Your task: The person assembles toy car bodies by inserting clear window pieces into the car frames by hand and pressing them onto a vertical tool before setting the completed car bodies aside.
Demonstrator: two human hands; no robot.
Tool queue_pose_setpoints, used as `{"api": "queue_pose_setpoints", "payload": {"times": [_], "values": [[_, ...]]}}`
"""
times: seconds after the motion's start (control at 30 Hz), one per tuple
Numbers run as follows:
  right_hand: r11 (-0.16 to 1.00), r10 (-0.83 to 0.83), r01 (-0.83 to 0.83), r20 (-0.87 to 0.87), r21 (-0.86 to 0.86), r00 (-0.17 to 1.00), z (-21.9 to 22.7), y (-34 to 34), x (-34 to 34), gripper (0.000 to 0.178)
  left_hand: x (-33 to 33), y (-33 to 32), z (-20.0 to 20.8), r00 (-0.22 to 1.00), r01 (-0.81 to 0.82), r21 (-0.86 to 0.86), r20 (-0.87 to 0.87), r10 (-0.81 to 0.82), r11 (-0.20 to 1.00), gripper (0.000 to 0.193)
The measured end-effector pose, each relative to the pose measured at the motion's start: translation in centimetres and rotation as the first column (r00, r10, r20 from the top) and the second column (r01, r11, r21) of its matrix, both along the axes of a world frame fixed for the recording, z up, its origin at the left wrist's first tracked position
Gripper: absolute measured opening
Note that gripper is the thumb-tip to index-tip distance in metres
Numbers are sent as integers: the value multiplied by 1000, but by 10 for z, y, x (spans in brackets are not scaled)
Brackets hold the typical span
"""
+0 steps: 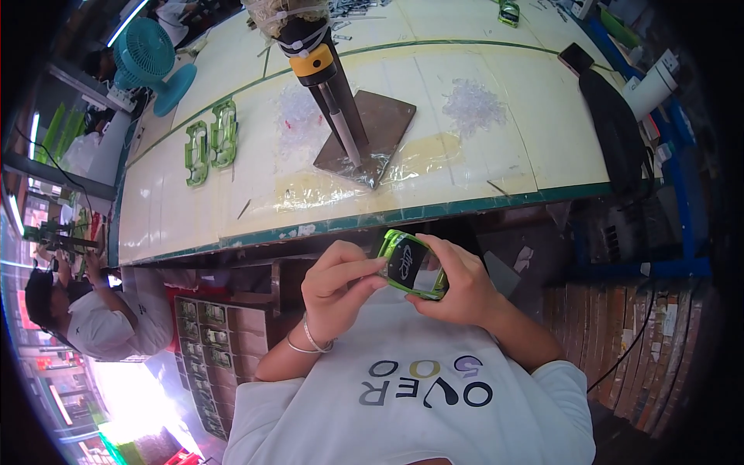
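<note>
Just off the table's front edge, above my lap, I hold a bright green plastic casing (404, 262) with a black face and a pale printed mark. My right hand (469, 288) grips its right side, thumb and fingers closed round the rim. At the left edge, the fingertips of my left hand (338, 285) are pinched together against the casing; a small part between them, if any, is too hidden to make out. Two similar green frame-like parts, a nearer one (197, 153) and a farther one (224, 133), lie on the table at left.
A press-like tool (333, 108) stands on a brown base plate (395, 116). Piles of clear small pieces (474, 107) flank it. A teal fan (146, 54) is far left, a black strap-like item (612, 116) right. A compartmented tray (246, 349) and a co-worker (108, 322) are at left.
</note>
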State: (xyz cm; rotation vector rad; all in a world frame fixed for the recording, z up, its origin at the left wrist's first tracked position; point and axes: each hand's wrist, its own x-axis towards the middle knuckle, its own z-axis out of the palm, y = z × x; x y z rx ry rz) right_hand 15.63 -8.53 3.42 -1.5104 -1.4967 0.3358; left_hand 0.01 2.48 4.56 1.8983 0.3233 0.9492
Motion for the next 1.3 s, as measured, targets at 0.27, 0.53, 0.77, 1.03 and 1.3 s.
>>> {"api": "queue_pose_setpoints", "payload": {"times": [0.27, 0.53, 0.77, 1.03, 1.3], "values": [[994, 16, -27, -99, -109, 995, -5, -4, 1, 65, 1, 0, 6, 987, 10, 618, -131, 90, 786, 34], [990, -22, 28, 42, -138, 999, -13, 1, -12, 65, -1, -13, -35, 977, -180, -248, 63, 201, 952, 31], [987, 135, -128, 71, -100, 988, -4, 13, 27, 43, -6, -20, -41, 992, 124, -909, 111, -55, 398, 40], [810, -565, 585, 219, -33, 795, -26, 76, 217, 14, -10, -14, -43, 998, 55, -932, 57, -7, 358, 34], [872, -445, 489, 454, 23, 772, -29, 81, 224, 10, -10, -17, -49, 1000, -4, -933, 2, 16, 359, 33]]}}
